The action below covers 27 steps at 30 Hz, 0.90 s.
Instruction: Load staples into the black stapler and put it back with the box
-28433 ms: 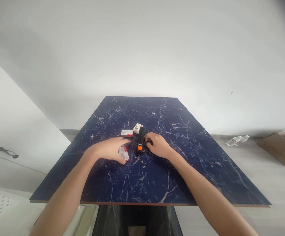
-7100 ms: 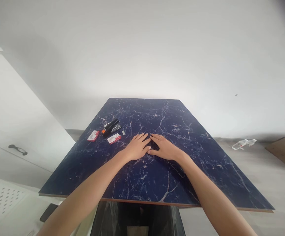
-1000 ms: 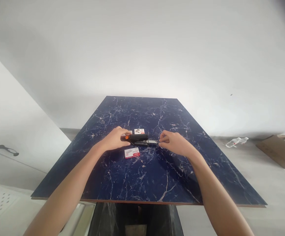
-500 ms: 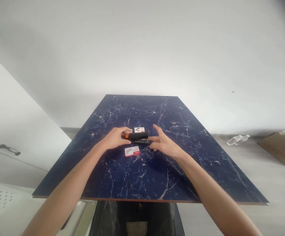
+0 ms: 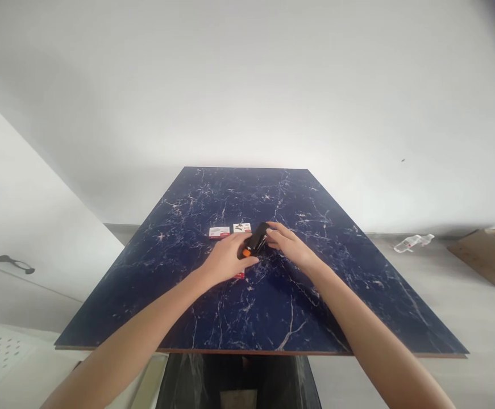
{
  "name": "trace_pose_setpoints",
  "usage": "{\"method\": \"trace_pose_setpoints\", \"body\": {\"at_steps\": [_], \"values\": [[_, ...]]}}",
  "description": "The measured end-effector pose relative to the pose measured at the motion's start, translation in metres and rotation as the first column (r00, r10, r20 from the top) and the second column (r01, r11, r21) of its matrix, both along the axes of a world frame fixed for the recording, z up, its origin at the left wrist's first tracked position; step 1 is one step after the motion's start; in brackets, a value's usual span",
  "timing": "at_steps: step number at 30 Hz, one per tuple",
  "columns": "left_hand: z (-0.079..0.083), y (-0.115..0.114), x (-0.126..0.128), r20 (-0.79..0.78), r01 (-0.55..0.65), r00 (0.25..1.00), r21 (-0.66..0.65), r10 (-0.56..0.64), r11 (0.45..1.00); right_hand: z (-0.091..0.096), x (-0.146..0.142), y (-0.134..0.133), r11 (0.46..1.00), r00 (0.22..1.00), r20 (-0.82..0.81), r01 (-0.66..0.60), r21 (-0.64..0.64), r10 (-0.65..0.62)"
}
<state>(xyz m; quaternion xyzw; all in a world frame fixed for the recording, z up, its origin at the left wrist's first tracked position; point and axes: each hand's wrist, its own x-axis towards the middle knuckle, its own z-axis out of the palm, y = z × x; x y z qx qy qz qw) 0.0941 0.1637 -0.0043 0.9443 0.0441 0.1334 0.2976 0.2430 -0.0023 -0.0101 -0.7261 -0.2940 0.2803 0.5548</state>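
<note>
A black stapler (image 5: pixel 256 240) with an orange end sits at the middle of the dark blue marbled table (image 5: pixel 251 307). My left hand (image 5: pixel 227 261) grips its near orange end with curled fingers. My right hand (image 5: pixel 287 244) holds its far end from the right. Two small red-and-white staple boxes lie just beyond: one (image 5: pixel 219 232) to the left and one (image 5: pixel 241 228) beside the stapler. A third box (image 5: pixel 239 275) peeks out from under my left hand.
A white cabinet with a dark handle (image 5: pixel 15 263) stands at the left. On the floor to the right lie a plastic bottle (image 5: pixel 411 243) and a piece of cardboard (image 5: pixel 486 258). A white wall rises behind the table.
The stapler has turned from lying crosswise to pointing away and to the right. My left hand slid right along it and my right hand, open before, has closed on its far end.
</note>
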Motion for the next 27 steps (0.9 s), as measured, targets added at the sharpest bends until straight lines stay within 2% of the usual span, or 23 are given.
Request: {"method": "trace_pose_setpoints", "body": {"at_steps": [2,4,6,8,11,15,19,23,27], "values": [[0.003,0.0,-0.005,-0.057,0.123,0.991,-0.026,-0.125,0.992,-0.001,0.002,-0.002,0.998,0.995,0.074,-0.062,-0.011,0.063],[0.008,0.013,-0.013,-0.164,0.25,0.954,-0.025,-0.251,0.968,0.0,0.001,-0.003,0.991,0.979,0.157,-0.128,-0.044,0.134],[0.014,0.031,-0.02,-0.267,0.311,0.914,-0.026,-0.306,0.95,0.002,-0.002,-0.004,0.984,0.962,0.213,-0.159,-0.083,0.173],[0.02,0.044,-0.024,-0.326,0.298,0.899,-0.034,-0.293,0.954,0.003,-0.005,-0.004,0.983,0.956,0.238,-0.151,-0.109,0.173],[0.024,0.052,-0.026,-0.362,0.258,0.899,-0.017,-0.247,0.966,0.005,-0.007,-0.003,0.983,0.958,0.242,-0.127,-0.131,0.156],[0.021,0.051,-0.024,-0.382,0.188,0.911,0.054,-0.153,0.981,0.005,-0.008,-0.003,0.982,0.959,0.238,-0.126,-0.138,0.156],[0.014,0.04,-0.017,-0.278,0.05,0.96,0.054,-0.033,0.997,0.005,-0.007,-0.003,0.98,0.957,0.235,-0.141,-0.14,0.171],[0.011,0.028,-0.013,-0.258,0.104,0.959,-0.06,-0.116,0.993,0.003,-0.006,-0.003,0.982,0.956,0.242,-0.135,-0.132,0.164],[0.008,0.029,-0.013,-0.271,0.126,0.947,-0.183,-0.174,0.975,-0.001,-0.005,0.0,0.985,0.963,0.213,-0.152,-0.085,0.167]]}}
